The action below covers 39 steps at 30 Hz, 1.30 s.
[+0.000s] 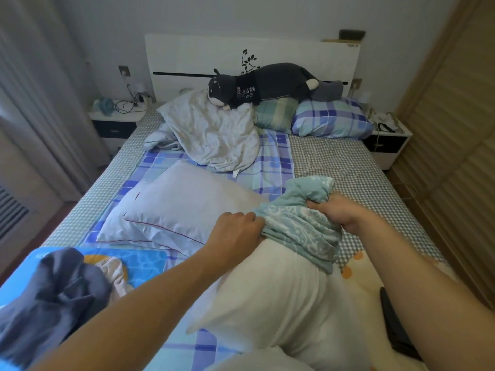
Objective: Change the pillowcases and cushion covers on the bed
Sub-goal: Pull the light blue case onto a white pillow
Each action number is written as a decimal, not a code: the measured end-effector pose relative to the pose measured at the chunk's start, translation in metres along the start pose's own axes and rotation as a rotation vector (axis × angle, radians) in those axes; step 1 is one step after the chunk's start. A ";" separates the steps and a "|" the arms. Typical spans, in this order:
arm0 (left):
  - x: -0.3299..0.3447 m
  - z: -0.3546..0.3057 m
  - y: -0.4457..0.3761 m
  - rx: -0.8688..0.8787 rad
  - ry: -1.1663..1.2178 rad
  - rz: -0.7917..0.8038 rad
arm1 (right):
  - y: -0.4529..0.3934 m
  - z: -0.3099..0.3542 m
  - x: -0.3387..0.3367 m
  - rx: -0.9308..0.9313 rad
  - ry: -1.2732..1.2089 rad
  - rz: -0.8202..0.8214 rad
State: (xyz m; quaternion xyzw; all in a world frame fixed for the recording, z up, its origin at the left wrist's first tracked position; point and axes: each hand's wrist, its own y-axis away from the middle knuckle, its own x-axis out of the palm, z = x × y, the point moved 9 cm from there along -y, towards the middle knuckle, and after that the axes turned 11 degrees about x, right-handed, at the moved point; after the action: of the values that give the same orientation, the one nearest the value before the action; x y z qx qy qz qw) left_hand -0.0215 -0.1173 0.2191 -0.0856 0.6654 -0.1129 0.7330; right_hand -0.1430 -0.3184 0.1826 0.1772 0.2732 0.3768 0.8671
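A bare white pillow [278,298] lies in front of me on the bed, its far end inside a bunched teal patterned pillowcase [302,220]. My left hand [235,231] grips the case's left edge. My right hand [337,210] grips the bunched cloth on the right. A pale lilac pillow [182,207] with red piping lies to the left. Farther back are a crumpled white pillow [214,132], a green plaid pillow [276,113] and a blue plaid pillow [332,119].
A dark plush toy [267,84] lies on the pillows by the white headboard [203,54]. Dark blue cloth [53,293] is heaped at the near left. Nightstands [117,121] flank the bed. A wardrobe [455,129] lines the right side.
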 end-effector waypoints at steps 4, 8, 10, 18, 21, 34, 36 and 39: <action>-0.036 0.021 0.005 -0.076 -0.055 -0.192 | -0.003 0.002 -0.009 -0.013 0.029 -0.020; -0.072 0.032 0.020 0.012 -0.263 -0.293 | -0.001 0.012 -0.018 -0.034 0.090 -0.027; -0.058 0.066 0.033 -0.112 -0.251 -0.178 | -0.001 0.017 -0.019 -0.029 0.084 -0.006; -0.051 0.072 0.092 -0.094 -0.024 -0.224 | 0.002 0.019 -0.083 0.021 -0.131 -0.600; -0.047 0.053 0.113 -0.057 -0.077 -0.209 | 0.006 0.023 -0.115 0.174 -0.100 -0.819; 0.050 -0.019 0.144 -0.057 0.138 -0.136 | -0.019 0.028 -0.069 0.231 -0.185 -0.700; 0.066 -0.028 0.151 -0.126 0.175 0.035 | -0.014 0.027 -0.073 0.213 -0.193 -0.729; 0.046 -0.097 0.135 0.164 0.394 -0.017 | -0.007 0.035 -0.063 0.087 -0.113 -0.712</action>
State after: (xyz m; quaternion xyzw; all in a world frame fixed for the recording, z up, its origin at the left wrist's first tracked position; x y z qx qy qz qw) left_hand -0.1069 0.0019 0.1285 -0.0074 0.7835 -0.1875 0.5924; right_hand -0.1537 -0.3738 0.2286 0.1284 0.2850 0.0289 0.9494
